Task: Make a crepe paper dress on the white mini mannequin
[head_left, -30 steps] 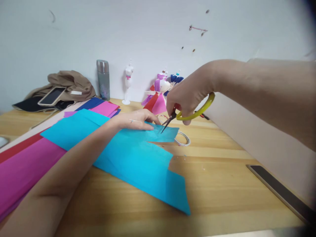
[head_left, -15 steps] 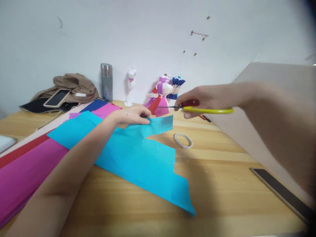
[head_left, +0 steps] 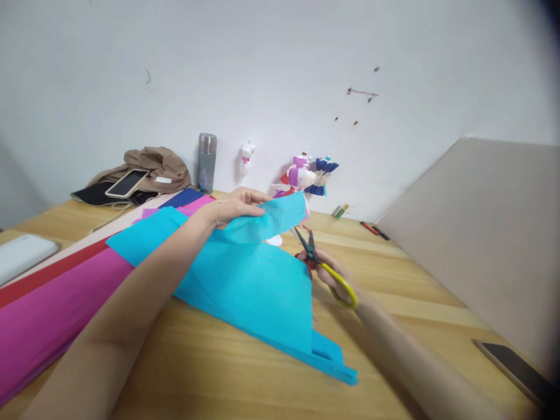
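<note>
Blue paper (head_left: pixel 245 286) lies on the wooden table (head_left: pixel 210 356), partly beneath the left forearm (head_left: pixel 126 303). The right hand (head_left: pixel 327 269) curls its grip around yellow-handled scissors (head_left: pixel 311 252), blades parted, near the paper's right edge. Farther off, the left hand's (head_left: pixel 236 207) grip is pinched closed on a raised strip (head_left: pixel 280 216) of blue paper. Beyond, a grey flask (head_left: pixel 206 166) stands near the wall (head_left: pixel 262 64)

Grey bottle (head_left: pixel 207 164) beside brown cloth (head_left: pixel 163 165)
</note>
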Demonstrator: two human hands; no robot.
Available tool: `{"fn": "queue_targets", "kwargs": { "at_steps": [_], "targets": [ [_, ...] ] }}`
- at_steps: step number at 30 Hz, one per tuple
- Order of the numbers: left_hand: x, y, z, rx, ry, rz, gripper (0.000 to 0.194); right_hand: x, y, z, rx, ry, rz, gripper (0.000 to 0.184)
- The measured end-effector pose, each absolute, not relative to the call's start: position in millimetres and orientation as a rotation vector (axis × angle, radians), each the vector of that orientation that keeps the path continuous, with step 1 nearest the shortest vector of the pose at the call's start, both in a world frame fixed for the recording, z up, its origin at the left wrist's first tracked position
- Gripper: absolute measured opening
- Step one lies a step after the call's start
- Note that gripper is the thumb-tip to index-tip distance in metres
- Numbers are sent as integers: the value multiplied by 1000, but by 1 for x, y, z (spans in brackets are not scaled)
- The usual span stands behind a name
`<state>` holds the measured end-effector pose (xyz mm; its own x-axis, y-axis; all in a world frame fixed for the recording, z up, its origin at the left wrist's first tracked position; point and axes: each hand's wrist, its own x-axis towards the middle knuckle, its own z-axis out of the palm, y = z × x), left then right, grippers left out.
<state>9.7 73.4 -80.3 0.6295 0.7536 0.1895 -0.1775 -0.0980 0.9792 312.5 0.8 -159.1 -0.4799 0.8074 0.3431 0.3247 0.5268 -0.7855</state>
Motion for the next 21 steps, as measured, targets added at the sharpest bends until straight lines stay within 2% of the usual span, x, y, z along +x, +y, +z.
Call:
{"fn": "queue_targets", "kwargs": {
  "at_steps": [5, 12, 21],
  "targets": [
    [10, 73, -81, 1425, 491, 857, 45, 296, 2, -159, -955, -2091, 723, 44],
    [9, 75, -82, 1450, 519, 866, 52, 270, -1, -151, -954, -2142, 673, 56],
    [10, 74, -82, 1535, 555, 833, 49, 254, -5, -140, -998, -2152, 573, 46]
  ]
}}
